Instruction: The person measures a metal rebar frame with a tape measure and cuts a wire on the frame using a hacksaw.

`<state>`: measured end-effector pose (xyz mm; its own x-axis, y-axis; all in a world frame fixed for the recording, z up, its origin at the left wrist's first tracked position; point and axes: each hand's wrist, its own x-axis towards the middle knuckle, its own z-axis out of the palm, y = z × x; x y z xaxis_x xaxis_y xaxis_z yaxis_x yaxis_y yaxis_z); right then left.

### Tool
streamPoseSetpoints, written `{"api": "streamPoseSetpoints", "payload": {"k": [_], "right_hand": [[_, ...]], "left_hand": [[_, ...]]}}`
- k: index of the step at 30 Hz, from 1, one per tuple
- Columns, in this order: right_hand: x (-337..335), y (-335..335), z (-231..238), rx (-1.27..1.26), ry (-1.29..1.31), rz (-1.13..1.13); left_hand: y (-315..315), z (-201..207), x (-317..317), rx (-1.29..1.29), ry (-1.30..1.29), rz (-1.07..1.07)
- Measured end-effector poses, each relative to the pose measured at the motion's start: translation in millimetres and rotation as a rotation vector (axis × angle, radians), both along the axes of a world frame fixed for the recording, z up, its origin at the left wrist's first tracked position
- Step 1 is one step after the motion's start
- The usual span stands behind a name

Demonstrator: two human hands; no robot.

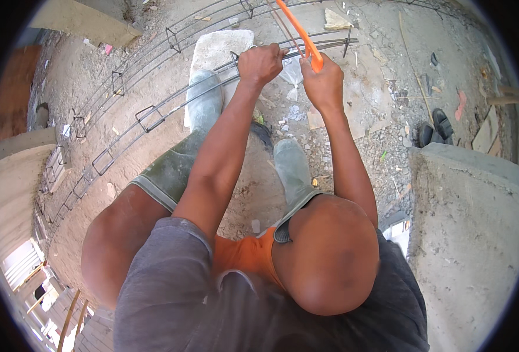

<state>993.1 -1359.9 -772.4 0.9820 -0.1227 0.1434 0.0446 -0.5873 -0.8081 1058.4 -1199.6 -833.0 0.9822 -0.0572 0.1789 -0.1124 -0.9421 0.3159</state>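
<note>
My right hand (324, 85) is closed around the handle of an orange hacksaw (299, 26), whose frame points up and away to the left. The hacksaw's thin blade lies close to the ends of several steel rods. Beside it, my left hand (260, 64) grips the rods of a long rebar cage (152, 120) with square stirrups. This cage curves down to the left, past my left boot (205, 100). Under that boot lies a pale, flat slab (221, 44). What exactly my left fingers wrap is partly hidden.
Another rebar cage (174, 41) runs along the far side. My right boot (288, 164) stands on gravelly ground near a clear plastic bag (293, 75). Dark sandals (438, 129) lie at the right, by a concrete block (467, 234). Concrete (13, 193) also stands at the left.
</note>
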Motion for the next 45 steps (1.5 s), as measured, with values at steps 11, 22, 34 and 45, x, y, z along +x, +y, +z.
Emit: {"api": "streamPoseSetpoints", "payload": {"k": [11, 22, 34, 45], "right_hand": [[-32, -14, 0, 0.025, 0.062, -0.037], [-140, -41, 18, 0.206, 0.17, -0.062], [-182, -59, 27, 0.184, 0.204, -0.107], [-128, -74, 73, 0.443, 0.285, -0.043]], "left_hand": [[-4, -1, -5, -0.005, 0.009, -0.034], [15, 1, -6, 0.016, 0.044, -0.003], [15, 8, 17, 0.014, 0.086, -0.036], [31, 15, 35, 0.051, 0.131, 0.036]]}}
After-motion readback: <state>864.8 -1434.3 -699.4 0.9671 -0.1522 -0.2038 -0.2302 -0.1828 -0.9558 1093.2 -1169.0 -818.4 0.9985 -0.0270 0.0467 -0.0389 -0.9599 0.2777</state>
